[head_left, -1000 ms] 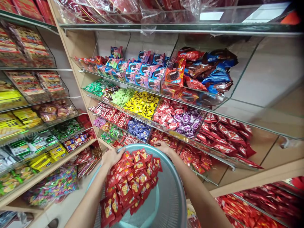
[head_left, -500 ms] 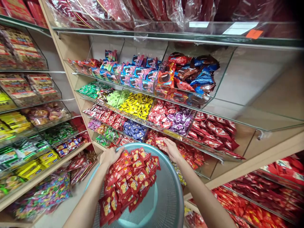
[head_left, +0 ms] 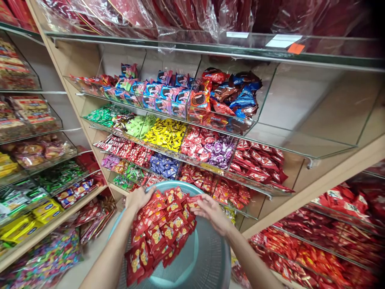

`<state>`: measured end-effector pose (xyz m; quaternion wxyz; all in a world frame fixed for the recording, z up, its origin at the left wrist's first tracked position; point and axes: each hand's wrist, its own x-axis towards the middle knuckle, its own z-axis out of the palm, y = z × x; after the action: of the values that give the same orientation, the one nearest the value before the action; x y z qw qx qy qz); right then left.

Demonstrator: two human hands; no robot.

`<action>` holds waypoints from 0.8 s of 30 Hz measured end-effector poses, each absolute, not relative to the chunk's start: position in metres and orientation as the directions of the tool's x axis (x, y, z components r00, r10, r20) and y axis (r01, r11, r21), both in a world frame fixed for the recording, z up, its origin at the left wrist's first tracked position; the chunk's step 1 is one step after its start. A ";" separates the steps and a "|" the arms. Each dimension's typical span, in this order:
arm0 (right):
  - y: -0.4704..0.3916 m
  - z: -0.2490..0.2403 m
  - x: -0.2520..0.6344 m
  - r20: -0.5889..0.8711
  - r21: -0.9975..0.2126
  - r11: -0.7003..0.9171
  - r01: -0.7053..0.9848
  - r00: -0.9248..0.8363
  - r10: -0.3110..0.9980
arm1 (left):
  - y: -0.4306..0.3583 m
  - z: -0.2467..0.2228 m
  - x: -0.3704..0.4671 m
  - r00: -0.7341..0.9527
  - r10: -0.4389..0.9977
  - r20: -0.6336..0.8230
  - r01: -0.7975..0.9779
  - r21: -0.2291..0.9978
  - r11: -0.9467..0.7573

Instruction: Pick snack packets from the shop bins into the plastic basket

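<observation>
A round teal plastic basket (head_left: 214, 247) stands in front of me, tilted, with a heap of red candy packets (head_left: 161, 233) printed with orange slices against its left side. My left hand (head_left: 140, 198) is closed on the basket's far left rim beside the heap; its fingertips are partly hidden. My right hand (head_left: 212, 212) pinches one small red packet (head_left: 194, 200) over the basket, at the upper right edge of the heap. Just behind the rim, a low shelf bin holds similar red packets (head_left: 231, 194).
Glass-fronted shelves rise ahead with yellow candies (head_left: 165, 134), purple candies (head_left: 220, 153) and blue-pink snack packs (head_left: 164, 92). A wooden divider (head_left: 319, 172) slopes at right above more red packets (head_left: 303, 249). Left shelves hold yellow packs (head_left: 27, 228); a bag of colourful candies (head_left: 45, 253) lies below.
My right hand has drawn back from the shelf bin to above the heap, carrying a red packet. My left hand stays on the rim. The view has shifted slightly right.
</observation>
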<state>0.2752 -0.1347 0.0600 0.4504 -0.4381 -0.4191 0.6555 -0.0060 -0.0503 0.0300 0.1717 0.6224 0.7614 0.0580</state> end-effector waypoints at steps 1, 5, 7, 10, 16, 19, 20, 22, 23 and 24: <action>-0.141 0.062 0.273 -0.129 -0.970 -0.164 -0.177 -0.194 0.972 | -0.050 0.029 -0.006 -0.166 0.968 -0.189 0.928 0.304 0.218; -0.160 0.068 0.265 0.139 -0.990 0.132 -0.055 -0.176 0.975 | -0.048 0.028 -0.003 -0.169 0.966 -0.194 0.928 0.299 0.222; -0.165 0.069 0.263 0.190 -0.982 0.181 -0.060 -0.189 0.964 | -0.047 0.029 -0.001 -0.160 0.967 -0.198 0.930 0.296 0.215; -0.170 0.069 0.261 0.192 -0.980 0.180 -0.084 -0.173 0.966 | -0.045 0.031 0.003 -0.142 0.968 -0.205 0.936 0.292 0.199; -0.184 0.068 0.261 0.065 -0.966 0.039 -0.256 -0.093 0.994 | -0.042 0.030 0.007 -0.108 0.974 -0.201 0.941 0.296 0.165; -0.193 0.064 0.262 -0.020 -0.914 -0.036 -0.403 -0.045 0.999 | -0.039 0.028 0.009 -0.095 0.976 -0.198 0.943 0.295 0.152; -0.195 0.062 0.262 -0.040 -0.896 -0.045 -0.442 -0.021 0.999 | -0.038 0.028 0.010 -0.092 0.976 -0.197 0.945 0.291 0.148; -0.197 0.059 0.263 -0.068 -0.872 -0.045 -0.488 0.028 0.997 | -0.036 0.028 0.013 -0.086 0.978 -0.192 0.951 0.278 0.138; -0.197 0.058 0.263 -0.076 -0.869 -0.043 -0.492 0.048 0.996 | -0.036 0.029 0.014 -0.082 0.979 -0.188 0.953 0.272 0.132; -0.197 0.057 0.263 -0.081 -0.873 -0.039 -0.487 0.065 0.995 | -0.035 0.029 0.016 -0.077 0.980 -0.185 0.955 0.267 0.126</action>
<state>0.2633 -0.1968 0.0568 0.6141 -0.3945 -0.3217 0.6031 0.0157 -0.0351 0.0292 0.1603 0.6600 0.7330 0.0381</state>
